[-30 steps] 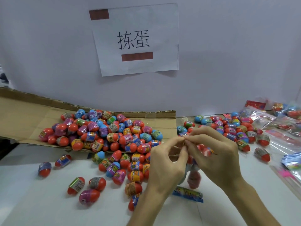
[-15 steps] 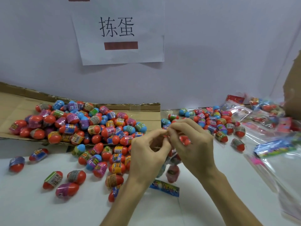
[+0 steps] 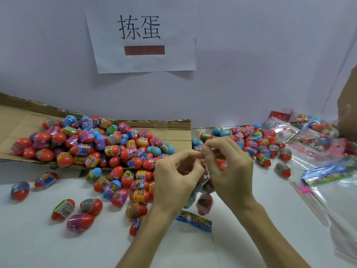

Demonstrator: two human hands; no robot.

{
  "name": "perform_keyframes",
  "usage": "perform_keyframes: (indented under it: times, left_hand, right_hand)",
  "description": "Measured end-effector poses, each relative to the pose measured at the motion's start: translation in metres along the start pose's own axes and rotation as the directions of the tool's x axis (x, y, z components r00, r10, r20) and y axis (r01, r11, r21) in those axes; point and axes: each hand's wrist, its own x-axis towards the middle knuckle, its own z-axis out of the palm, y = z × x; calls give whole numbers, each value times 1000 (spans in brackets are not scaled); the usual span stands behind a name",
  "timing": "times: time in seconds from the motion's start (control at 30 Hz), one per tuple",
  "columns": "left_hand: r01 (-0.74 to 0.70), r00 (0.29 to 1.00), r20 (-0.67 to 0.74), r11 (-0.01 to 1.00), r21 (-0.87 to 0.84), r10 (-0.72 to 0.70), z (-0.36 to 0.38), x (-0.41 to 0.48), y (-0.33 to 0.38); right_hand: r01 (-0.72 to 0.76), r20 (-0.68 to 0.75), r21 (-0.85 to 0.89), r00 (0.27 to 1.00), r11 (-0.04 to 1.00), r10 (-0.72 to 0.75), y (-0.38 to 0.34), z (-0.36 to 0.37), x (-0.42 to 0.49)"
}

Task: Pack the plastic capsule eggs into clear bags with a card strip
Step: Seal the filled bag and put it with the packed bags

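– Where are the hands?
– Over the middle of the white table. The left hand and the right hand meet fingertip to fingertip. Each pinches the top of a small clear plastic bag between thumb and forefinger, a narrow grip.
– And the bag itself?
– It hangs under the hands. A red plastic capsule egg shows through the film at its lower end, and the palms hide much of the rest.
– The strip?
– A colourful printed card strip lies at the bag's foot, toward the near edge. I cannot tell whether it is inside the film.
– The loose eggs?
– A big heap of red-bottomed plastic capsule eggs with coloured caps sits on a flattened brown cardboard sheet at the far left and spills onto the table. A smaller heap lies toward the far right.
– Anything more?
– There are filled clear bags in the far right corner and flat empty clear bags along the right edge, with a bundle of strips on them. A white paper sign hangs on the wall behind.
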Motion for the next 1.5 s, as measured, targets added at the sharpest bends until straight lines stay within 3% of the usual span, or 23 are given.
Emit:
perform_keyframes:
  times: [0.13,0.3,0.4,0.53,0.6,0.63,0.7,0.77,0.83,0.9,0.93,0.97,1.0,1.03,1.1,1.13,1.17,1.2,1.23,1.27,1.33,1.43,1.5]
  left_hand:
    - [60,998,1,995,-85,-60,1,-2,-3]
    - [147,984,-77,975,-168,-162,-1,3,-7]
    - [171,968,-139,954,-247,-210,-6,8,-8]
    - [175,937,-239,933,-313,-256,-11,12,-10]
    - [185,917,-278,922,-340,-287,-14,14,-11]
    - [192,910,-287,917,-350,-300,-15,15,-11]
    - [202,906,-287,914,-351,-311,-17,17,-12]
    - [206,911,-278,920,-332,-305,-16,16,-14]
    - [206,920,-260,925,-318,-294,-13,15,-14]
    - [213,925,-244,928,-306,-293,-12,14,-14]
    - [217,925,-238,928,-303,-295,-11,14,-14]
    - [223,925,-235,928,-300,-298,-11,13,-13]
    - [228,924,-234,927,-296,-302,-11,12,-13]
    - [232,923,-235,927,-295,-306,-10,13,-12]
    - [244,920,-231,923,-296,-317,-10,13,-12]
    - [243,920,-233,923,-298,-317,-10,13,-13]
    - [236,921,-237,925,-296,-311,-9,13,-13]
    - [232,923,-235,928,-292,-305,-9,13,-13]
    - [233,925,-229,929,-287,-303,-8,12,-13]
    - [233,927,-223,930,-284,-300,-7,12,-13]
    - [233,930,-215,931,-281,-298,-6,12,-12]
    - [240,930,-209,931,-275,-302,-7,12,-12]
    - [243,929,-212,933,-265,-302,-8,12,-12]
  right_hand:
    - [-162,-116,95,978,982,172,7,-11,8]
    - [-389,-52,294,906,873,421,12,-21,15]
    - [-531,-66,423,790,735,609,26,-29,19]
    - [-571,-265,545,579,615,772,47,-49,28]
    - [-601,-270,504,572,620,774,50,-60,30]
    - [-636,-205,417,630,649,749,49,-66,34]
    - [-635,133,107,772,765,622,50,-81,49]
    - [-495,550,-92,698,864,458,48,-108,70]
    - [-516,721,51,611,855,326,44,-142,93]
    - [-745,711,384,616,545,341,49,-153,106]
    - [-789,727,309,556,532,403,63,-149,106]
    - [-811,622,178,532,558,575,78,-145,111]
    - [-776,604,-91,455,624,655,84,-154,102]
    - [-689,627,-370,309,623,715,93,-160,102]
    - [-379,521,-739,203,557,829,94,-160,108]
    - [-414,527,-690,275,594,804,94,-163,116]
    - [-478,454,-555,511,680,730,100,-169,126]
    - [-388,359,-484,729,784,583,98,-172,131]
    - [-325,265,-448,842,833,471,98,-174,133]
    - [-320,241,-393,869,862,433,98,-172,135]
    - [-320,432,-419,753,849,497,98,-160,138]
    - [-130,617,-699,388,703,685,96,-145,130]
    - [-91,651,-709,298,699,698,96,-141,127]
